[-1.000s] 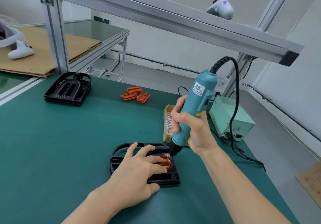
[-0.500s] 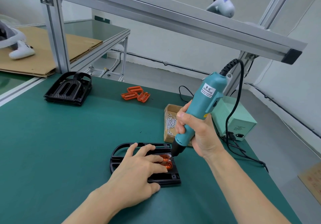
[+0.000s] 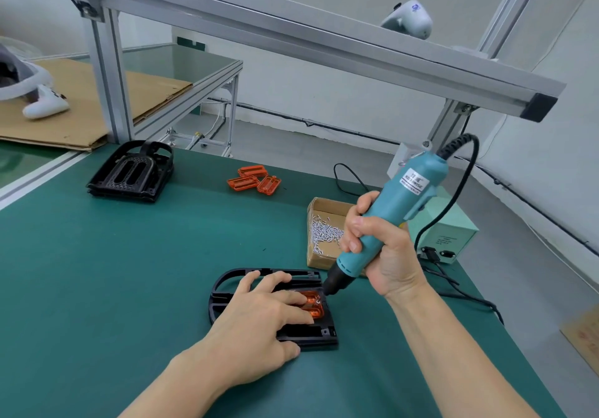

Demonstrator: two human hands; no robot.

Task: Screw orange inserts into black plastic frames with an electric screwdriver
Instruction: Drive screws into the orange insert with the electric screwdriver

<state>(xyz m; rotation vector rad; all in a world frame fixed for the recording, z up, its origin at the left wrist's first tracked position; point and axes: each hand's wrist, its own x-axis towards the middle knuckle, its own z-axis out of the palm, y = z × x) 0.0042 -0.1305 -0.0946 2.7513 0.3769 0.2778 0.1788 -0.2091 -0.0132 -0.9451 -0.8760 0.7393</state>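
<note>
A black plastic frame lies flat on the green mat near me. An orange insert sits in it, mostly covered by my fingers. My left hand lies flat on the frame with spread fingers, pressing frame and insert down. My right hand grips a teal electric screwdriver, tilted, its black tip at the insert's far right corner. A small screw shows beside the tip.
A cardboard box of screws stands just behind the frame. Three loose orange inserts lie further back. A stack of black frames sits at the far left. The screwdriver's power supply and cables are at the right edge.
The screwdriver has tilted further to the right and my right hand has shifted right with it. The tip stays at the insert's corner. My left hand has not moved.
</note>
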